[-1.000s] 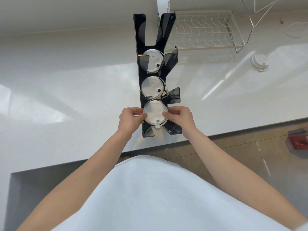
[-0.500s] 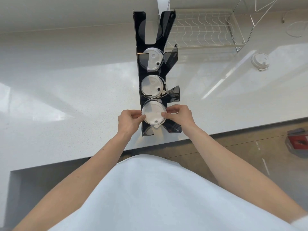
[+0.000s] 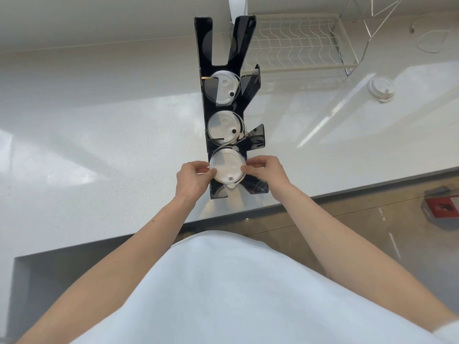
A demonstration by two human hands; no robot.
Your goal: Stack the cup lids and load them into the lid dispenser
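A black acrylic lid dispenser (image 3: 204,58) stands on the white counter, seen from above. White lids fill its far slot (image 3: 224,89) and its middle slot (image 3: 224,125). In the nearest slot sits a white lid stack (image 3: 227,166). My left hand (image 3: 192,178) pinches that stack's left rim and my right hand (image 3: 267,171) pinches its right rim. A small stack of lids (image 3: 380,89) lies loose on the counter at the far right.
A wire dish rack (image 3: 298,43) stands behind the dispenser to the right. The counter's front edge (image 3: 347,192) runs just below my hands. A red object (image 3: 442,207) lies on the floor at right. A white cable (image 3: 429,40) curls at the back right.
Both hands moved the near lid stack slightly farther into the nearest slot, with the lid's sip hole now toward me. The grip on both rims is unchanged.
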